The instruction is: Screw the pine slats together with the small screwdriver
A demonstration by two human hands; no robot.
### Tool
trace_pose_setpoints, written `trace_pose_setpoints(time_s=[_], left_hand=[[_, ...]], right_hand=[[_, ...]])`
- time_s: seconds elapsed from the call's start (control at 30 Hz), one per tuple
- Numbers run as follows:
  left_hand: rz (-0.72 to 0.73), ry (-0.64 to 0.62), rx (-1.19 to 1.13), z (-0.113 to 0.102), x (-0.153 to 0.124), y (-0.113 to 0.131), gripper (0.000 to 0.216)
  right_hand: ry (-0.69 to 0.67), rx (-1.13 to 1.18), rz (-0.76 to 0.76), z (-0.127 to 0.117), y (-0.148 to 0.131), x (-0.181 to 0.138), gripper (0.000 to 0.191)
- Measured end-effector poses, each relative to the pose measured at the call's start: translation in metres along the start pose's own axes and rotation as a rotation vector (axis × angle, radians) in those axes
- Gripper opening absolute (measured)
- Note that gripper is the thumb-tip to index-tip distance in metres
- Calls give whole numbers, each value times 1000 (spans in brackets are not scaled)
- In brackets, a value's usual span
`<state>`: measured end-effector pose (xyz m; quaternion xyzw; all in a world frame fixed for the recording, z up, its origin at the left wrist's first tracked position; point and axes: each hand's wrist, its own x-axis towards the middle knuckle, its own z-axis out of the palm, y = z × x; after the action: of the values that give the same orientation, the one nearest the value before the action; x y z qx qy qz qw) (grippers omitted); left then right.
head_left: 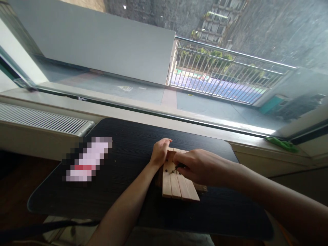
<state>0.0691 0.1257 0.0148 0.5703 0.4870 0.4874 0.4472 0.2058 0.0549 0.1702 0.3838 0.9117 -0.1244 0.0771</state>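
Observation:
A small panel of pale wooden slats (176, 186) with drilled holes lies on the black table (123, 160). My left hand (160, 152) curls over the panel's far left corner and holds it down. My right hand (198, 166) rests on top of the slats, its fingers pinched round a small dark thing, perhaps a screw or tool tip, at one of the holes. The far half of the panel is hidden under my two hands.
A blurred-out white and red item (87, 160) lies on the table's left part. A radiator grille (43, 119) runs along the left below the window sill. A green cloth (282, 143) sits on the sill at right. A balcony railing (225, 73) shows outside.

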Motion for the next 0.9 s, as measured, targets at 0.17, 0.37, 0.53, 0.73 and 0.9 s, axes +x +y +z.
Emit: trace_pose_setpoints(time_s=[0.17, 0.37, 0.53, 0.73, 0.9], left_hand=[[-45, 39, -76, 1, 0, -1, 33], [-71, 117, -96, 3, 1, -5, 20], [-49, 131, 9, 1, 2, -4, 31], [-8, 118, 34, 1, 4, -4, 35], [-32, 105, 9, 1, 3, -5, 31]], right_hand=[[60, 35, 23, -6, 6, -5, 10], [102, 87, 90, -7, 18, -5, 13], [107, 150, 95, -2, 28, -1, 14], [99, 179, 127, 0, 30, 1, 14], [90, 208, 145, 2, 34, 2, 14]])
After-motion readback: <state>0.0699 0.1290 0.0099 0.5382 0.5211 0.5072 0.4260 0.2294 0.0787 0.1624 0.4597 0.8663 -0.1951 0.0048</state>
